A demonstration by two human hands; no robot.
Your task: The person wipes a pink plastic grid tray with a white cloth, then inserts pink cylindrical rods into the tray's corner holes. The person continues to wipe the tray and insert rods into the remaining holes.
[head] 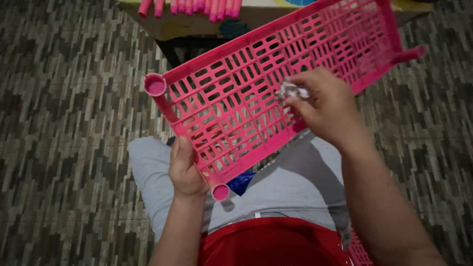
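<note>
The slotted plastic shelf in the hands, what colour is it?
The shelf is bright pink, seen best in the head view.

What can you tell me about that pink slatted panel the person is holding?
The pink panel looks like moulded plastic, a long rectangle pierced with rows of slots, with round tube sockets at its corners. It is tilted across the person's lap. The left hand grips its near edge; the right hand presses a small crumpled pale wad against its surface.

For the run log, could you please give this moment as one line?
left hand: grips pink slotted shelf panel | right hand: presses small crumpled wad on panel
</note>
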